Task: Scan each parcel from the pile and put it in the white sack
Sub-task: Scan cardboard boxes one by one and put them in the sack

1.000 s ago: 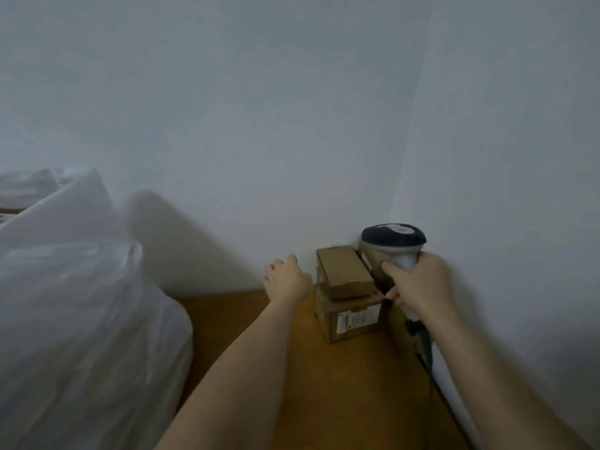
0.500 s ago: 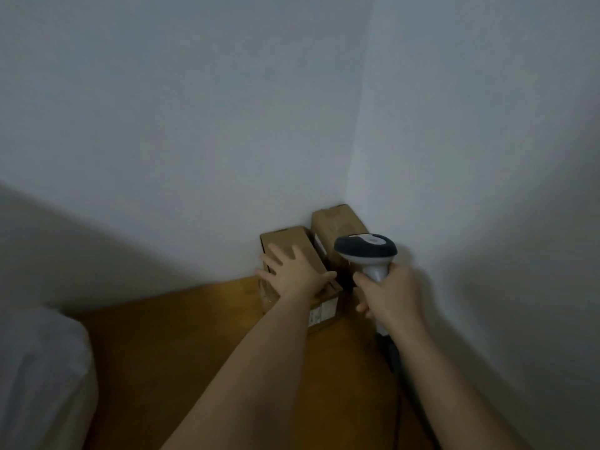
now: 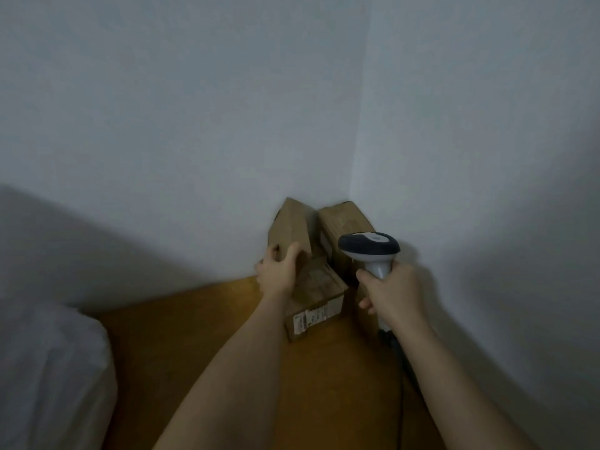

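Parcels remain unscanned in the corner: left hand grips the tilted top parcel off the labelled parcel, right hand clasps the scanner, sack well apart at left.

I see a brown wooden desk running into the corner of two pale walls. A cardboard box with a white label on its near face sits on it by the corner, and a second box stands just behind, against the walls. At the left edge a white sack shows; whether it rests on the desk I cannot tell.
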